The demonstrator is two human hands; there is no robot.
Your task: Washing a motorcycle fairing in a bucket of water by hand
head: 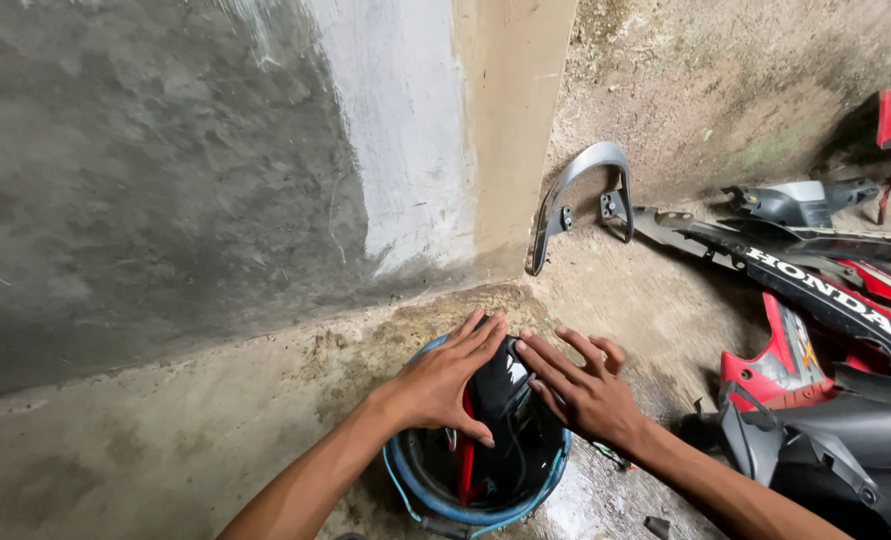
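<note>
A blue round bucket (555, 468) stands on the concrete floor near the wall's foot. A glossy black and red plastic motorcycle panel (505, 405) sticks up out of it. My left hand (450, 380) lies flat on the panel's left side, fingers spread toward the wall. My right hand (580, 385) rests with spread fingers on the panel's right side and the bucket's rim. Neither hand is closed around anything.
A grey concrete wall (165, 180) with a beige pillar (510, 120) rises just behind the bucket. A silver grab rail (577, 190) leans at the pillar's base. Black, red and grey motorcycle body panels (825, 300) are piled on the right.
</note>
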